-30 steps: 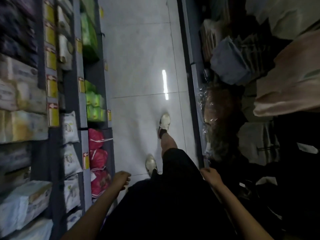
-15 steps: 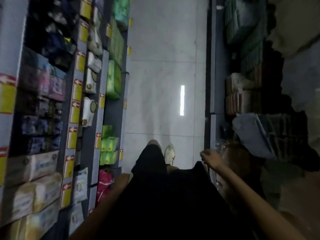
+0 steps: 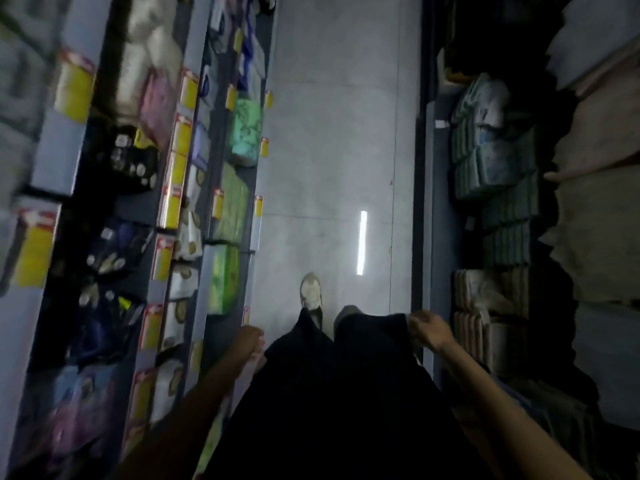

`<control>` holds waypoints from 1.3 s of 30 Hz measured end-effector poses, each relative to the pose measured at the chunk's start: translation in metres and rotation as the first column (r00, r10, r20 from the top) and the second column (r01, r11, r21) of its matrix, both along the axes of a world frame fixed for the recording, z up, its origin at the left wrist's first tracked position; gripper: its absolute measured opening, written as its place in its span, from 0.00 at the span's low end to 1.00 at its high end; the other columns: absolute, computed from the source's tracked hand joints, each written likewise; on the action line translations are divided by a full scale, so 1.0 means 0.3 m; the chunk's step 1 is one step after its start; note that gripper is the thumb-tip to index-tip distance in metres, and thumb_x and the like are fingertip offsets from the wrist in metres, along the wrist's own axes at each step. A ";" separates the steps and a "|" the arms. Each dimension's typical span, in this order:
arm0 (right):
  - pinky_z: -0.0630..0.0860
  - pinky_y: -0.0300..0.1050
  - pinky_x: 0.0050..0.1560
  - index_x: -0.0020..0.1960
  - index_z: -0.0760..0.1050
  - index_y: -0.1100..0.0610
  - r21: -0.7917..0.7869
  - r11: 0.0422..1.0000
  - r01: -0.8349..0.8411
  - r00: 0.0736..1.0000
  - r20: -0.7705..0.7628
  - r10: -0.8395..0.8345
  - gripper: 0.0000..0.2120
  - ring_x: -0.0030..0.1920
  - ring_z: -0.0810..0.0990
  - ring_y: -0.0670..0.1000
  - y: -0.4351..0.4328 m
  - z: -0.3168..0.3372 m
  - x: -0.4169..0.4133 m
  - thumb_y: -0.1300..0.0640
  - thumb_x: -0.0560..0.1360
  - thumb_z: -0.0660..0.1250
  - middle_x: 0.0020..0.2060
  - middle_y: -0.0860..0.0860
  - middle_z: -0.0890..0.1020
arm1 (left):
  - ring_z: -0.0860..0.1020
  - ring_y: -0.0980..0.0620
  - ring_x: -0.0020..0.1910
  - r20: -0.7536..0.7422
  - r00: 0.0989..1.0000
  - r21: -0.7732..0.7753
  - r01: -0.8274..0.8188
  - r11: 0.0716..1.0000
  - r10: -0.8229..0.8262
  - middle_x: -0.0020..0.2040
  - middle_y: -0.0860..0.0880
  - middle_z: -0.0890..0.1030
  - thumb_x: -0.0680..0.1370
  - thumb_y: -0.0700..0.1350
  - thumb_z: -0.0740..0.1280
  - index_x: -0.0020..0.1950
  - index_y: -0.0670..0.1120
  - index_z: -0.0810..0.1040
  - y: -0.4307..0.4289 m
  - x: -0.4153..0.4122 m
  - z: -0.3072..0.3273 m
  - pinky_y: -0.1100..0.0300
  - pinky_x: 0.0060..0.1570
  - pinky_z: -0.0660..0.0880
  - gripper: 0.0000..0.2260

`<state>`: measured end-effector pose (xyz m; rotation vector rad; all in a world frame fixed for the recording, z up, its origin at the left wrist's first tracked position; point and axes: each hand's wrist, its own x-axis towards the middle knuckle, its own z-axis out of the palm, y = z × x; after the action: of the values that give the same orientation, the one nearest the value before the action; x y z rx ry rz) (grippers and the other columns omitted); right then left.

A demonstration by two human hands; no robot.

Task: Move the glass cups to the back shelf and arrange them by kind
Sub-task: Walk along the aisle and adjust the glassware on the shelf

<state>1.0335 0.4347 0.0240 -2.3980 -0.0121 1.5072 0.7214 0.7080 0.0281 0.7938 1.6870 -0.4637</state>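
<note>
No glass cups show in the head view. I look down a dim shop aisle at my own dark clothes and feet. My left hand hangs beside my left hip, close to the left shelf's edge, its fingers loosely curled and empty. My right hand hangs at my right hip next to the right shelf, its fingers loosely curled too, holding nothing that I can see.
A tall left shelf carries packets, green packs and yellow price tags. The right shelf holds stacked folded cloths and towels. A grey tiled floor runs between them, with a bright light reflection.
The view has advanced down the aisle; shelves and goods slid past. My feet stepped forward. Both hands stayed hanging at my sides, the left one coming back into view.
</note>
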 end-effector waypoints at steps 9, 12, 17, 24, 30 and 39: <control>0.69 0.44 0.36 0.42 0.75 0.61 -0.107 0.940 0.324 0.935 -0.114 -0.335 0.09 0.32 0.73 0.53 0.371 0.053 0.578 0.62 0.81 0.65 0.33 0.57 0.77 | 0.76 0.52 0.31 0.193 0.961 0.217 0.156 0.964 -0.199 0.36 0.47 0.80 0.80 0.41 0.68 0.43 0.47 0.79 0.742 0.969 0.003 0.64 0.32 0.68 0.06; 0.69 0.43 0.33 0.41 0.75 0.61 -0.069 0.959 0.276 0.954 -0.104 -0.282 0.10 0.30 0.73 0.52 0.537 -0.023 0.864 0.62 0.81 0.64 0.33 0.56 0.77 | 0.75 0.53 0.30 0.180 0.965 0.210 0.151 0.966 -0.190 0.35 0.47 0.79 0.80 0.41 0.68 0.43 0.47 0.78 0.886 1.209 -0.026 0.62 0.33 0.67 0.06; 0.80 0.54 0.55 0.55 0.80 0.65 -0.030 0.994 0.107 0.993 -0.041 -0.108 0.13 0.52 0.84 0.63 0.919 -0.033 1.401 0.55 0.82 0.65 0.51 0.62 0.84 | 0.78 0.47 0.36 0.151 0.988 0.152 0.020 0.988 -0.043 0.40 0.43 0.81 0.84 0.40 0.64 0.49 0.43 0.80 1.006 1.467 0.016 0.58 0.38 0.70 0.07; 0.80 0.47 0.47 0.52 0.79 0.57 0.153 0.971 -0.181 0.977 0.143 0.160 0.04 0.43 0.82 0.55 1.658 0.153 1.978 0.56 0.81 0.66 0.45 0.56 0.84 | 0.79 0.45 0.40 0.095 0.973 0.120 -0.221 0.968 0.211 0.43 0.41 0.82 0.84 0.41 0.66 0.52 0.40 0.80 1.134 1.738 0.079 0.56 0.44 0.73 0.06; 0.78 0.45 0.49 0.54 0.81 0.52 0.354 0.801 -0.483 0.872 0.279 0.403 0.04 0.46 0.84 0.54 2.328 0.284 2.167 0.56 0.81 0.68 0.48 0.53 0.86 | 0.81 0.45 0.43 0.287 0.888 0.340 -0.446 0.828 0.360 0.46 0.41 0.85 0.84 0.41 0.64 0.51 0.44 0.83 1.490 2.043 0.127 0.57 0.42 0.73 0.08; 0.76 0.30 0.48 0.59 0.79 0.40 0.700 0.120 -0.704 0.578 0.466 0.670 0.08 0.51 0.82 0.38 3.181 0.857 2.053 0.52 0.83 0.66 0.49 0.38 0.83 | 0.83 0.60 0.45 0.491 0.851 0.805 -0.525 0.277 0.185 0.47 0.51 0.85 0.86 0.36 0.61 0.55 0.43 0.82 2.099 2.332 0.685 0.64 0.47 0.78 0.10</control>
<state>1.6495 1.3890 0.2810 -1.5045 -1.7249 1.2030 1.4211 1.3376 0.2335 1.1354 1.6680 1.0722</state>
